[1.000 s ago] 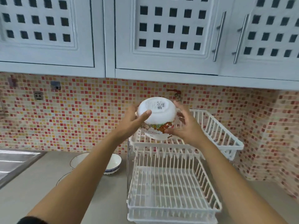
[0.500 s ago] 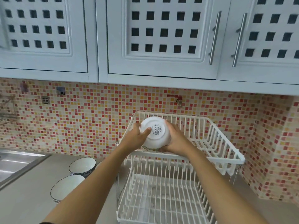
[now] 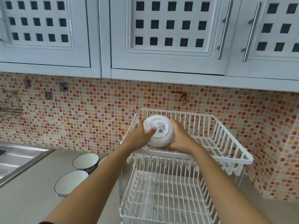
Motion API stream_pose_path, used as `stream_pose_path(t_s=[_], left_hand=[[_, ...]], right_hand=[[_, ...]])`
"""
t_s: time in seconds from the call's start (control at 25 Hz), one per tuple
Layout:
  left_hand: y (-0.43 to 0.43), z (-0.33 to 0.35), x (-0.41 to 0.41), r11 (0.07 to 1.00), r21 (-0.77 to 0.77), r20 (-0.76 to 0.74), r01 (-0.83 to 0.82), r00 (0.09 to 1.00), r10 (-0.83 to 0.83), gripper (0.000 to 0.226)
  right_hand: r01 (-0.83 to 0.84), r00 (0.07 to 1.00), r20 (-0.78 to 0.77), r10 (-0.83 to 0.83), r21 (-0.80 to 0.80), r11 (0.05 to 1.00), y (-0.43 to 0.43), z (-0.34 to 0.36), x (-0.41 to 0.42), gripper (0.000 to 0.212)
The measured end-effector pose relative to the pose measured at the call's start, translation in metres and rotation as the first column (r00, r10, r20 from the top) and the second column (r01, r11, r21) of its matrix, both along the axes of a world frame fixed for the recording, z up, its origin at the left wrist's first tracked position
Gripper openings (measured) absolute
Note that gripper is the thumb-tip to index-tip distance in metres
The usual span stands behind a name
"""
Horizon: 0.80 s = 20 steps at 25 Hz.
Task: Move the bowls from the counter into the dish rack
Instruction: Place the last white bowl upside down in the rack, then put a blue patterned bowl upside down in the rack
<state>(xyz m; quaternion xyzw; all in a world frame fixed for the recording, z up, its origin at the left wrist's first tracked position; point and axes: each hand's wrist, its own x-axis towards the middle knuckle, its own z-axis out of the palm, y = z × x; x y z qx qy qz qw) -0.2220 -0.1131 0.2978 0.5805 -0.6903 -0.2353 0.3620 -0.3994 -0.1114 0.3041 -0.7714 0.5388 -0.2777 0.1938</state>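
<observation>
A white bowl is upside down, its base with a printed label facing me, inside the left front part of the upper tier of the white two-tier dish rack. My left hand grips its left side and my right hand its right side. Whether the bowl rests on the rack wires is hidden by my hands. Two blue-rimmed bowls stand on the counter left of the rack: one nearer me, one farther back. A third bowl's rim peeks out behind my left forearm.
The rack's lower tier holds nothing. A steel sink lies at the far left. Wall cabinets hang overhead, above a mosaic tile wall with a red tap. A tiled corner wall closes in on the right.
Both hands have lowered the upturned bowl from above the rack down into the left front of the upper tier. The view has shifted left, showing more of the bowls on the counter.
</observation>
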Motion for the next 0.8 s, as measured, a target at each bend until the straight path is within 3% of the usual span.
stream_pose_path(t_s=[0.16,0.32,0.44,0.6,0.8], left_hand=[[0.013,0.013,0.014,0.988,-0.150,-0.135,-0.023,0.991,0.002,0.067],[0.028,0.030,0.060,0.979,-0.202,-0.101,-0.040,0.995,0.020,0.063],[0.038,0.030,0.112,0.976,-0.199,-0.090,-0.092,0.993,0.075,0.063],[0.054,0.008,0.182,0.981,-0.109,-0.044,-0.158,0.987,0.154,0.064],[0.066,-0.048,0.253,0.972,0.051,0.071,-0.231,0.971,0.227,0.061]], right_hand=[[0.087,0.996,0.013,-0.087,-0.057,0.995,0.008,0.011,0.014,0.108],[0.081,0.989,0.137,-0.051,-0.225,0.971,0.026,0.029,0.068,0.080],[0.045,0.978,0.207,0.014,-0.279,0.959,0.037,0.029,0.124,0.071],[-0.015,0.976,0.209,0.066,-0.234,0.972,0.043,0.000,0.201,0.069],[-0.066,0.990,0.119,0.070,-0.039,0.997,0.040,-0.065,0.272,0.071]])
